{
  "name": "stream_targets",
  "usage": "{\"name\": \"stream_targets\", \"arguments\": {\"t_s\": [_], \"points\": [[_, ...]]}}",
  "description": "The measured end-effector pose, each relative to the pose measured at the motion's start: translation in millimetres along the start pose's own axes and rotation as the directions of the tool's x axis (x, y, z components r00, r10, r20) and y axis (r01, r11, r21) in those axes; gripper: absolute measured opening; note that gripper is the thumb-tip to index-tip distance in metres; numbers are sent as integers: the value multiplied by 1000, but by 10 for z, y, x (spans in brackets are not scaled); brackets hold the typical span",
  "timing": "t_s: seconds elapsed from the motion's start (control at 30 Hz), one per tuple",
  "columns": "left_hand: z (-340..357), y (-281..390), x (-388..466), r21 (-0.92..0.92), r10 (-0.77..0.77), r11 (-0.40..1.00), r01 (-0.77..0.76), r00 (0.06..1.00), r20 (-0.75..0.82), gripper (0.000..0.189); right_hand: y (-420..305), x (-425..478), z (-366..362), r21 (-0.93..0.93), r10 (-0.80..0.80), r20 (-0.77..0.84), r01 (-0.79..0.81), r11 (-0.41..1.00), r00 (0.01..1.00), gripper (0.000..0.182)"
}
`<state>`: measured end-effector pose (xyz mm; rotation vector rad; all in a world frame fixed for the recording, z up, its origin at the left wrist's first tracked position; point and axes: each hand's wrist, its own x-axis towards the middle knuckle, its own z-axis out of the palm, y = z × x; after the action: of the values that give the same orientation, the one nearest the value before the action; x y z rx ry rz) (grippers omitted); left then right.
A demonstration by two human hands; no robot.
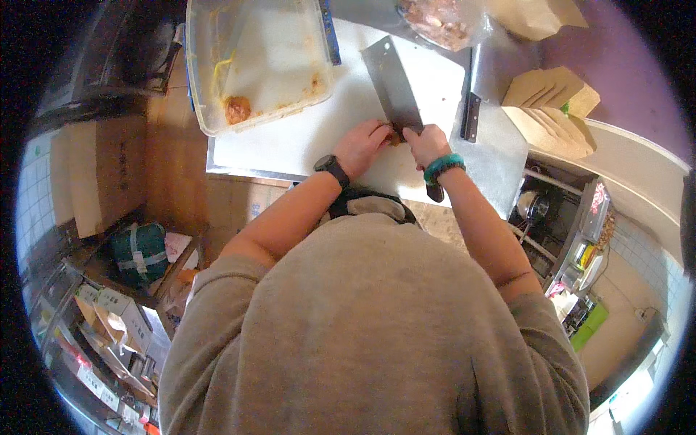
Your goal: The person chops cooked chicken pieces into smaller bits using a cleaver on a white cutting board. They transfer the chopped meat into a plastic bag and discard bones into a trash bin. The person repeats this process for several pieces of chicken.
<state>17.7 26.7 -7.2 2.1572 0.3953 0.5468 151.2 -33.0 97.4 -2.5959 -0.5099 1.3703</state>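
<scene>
My right hand (428, 145) is closed around the dark handle of a broad cleaver (396, 81), its thumb near the blade's base. The blade points away from me over a white cutting board (283, 147). My left hand (363, 148) presses a small brown piece of food, probably meat (393, 139), on the board with its fingertips. The piece lies right beside the blade and is partly hidden by fingers. Whether the edge touches it I cannot tell.
A clear plastic tub (272, 70) with a brown lump (237, 110) in it overlaps the board's left side. Beyond the board lies a plastic bag of meat (440, 22). A second cleaver (472, 114) rests at the right, near brown paper food boxes (549, 128).
</scene>
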Motion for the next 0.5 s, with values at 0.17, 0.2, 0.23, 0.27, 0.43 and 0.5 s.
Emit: {"name": "stream_targets", "arguments": {"t_s": [0.17, 0.2, 0.23, 0.27, 0.43, 0.5], "points": [[34, -13, -34, 55, -33, 998, 35, 998, -45, 15, 339, -249, -83, -227, -229, -154, 191, 955, 961, 40], [35, 13, -39, 37, -43, 998, 45, 998, -56, 15, 328, -379, -140, -311, -255, -121, 207, 928, 959, 40], [18, 39, -20, 25, -29, 999, 30, 998, -57, 16, 321, -477, -194, -387, -277, -90, 222, 895, 957, 40], [-7, 59, -3, 14, -15, 1000, 16, 998, -58, 16, 393, -501, -206, -430, -309, -84, 245, 869, 947, 39], [35, -43, -65, 32, 66, 997, -64, 996, -64, 19, 467, -549, -311, -571, -321, 33, 282, 771, 946, 35], [40, -55, -76, 69, 100, 993, -96, 993, -67, 19, 419, -502, -336, -529, -208, 63, 209, 822, 976, 36]]}}
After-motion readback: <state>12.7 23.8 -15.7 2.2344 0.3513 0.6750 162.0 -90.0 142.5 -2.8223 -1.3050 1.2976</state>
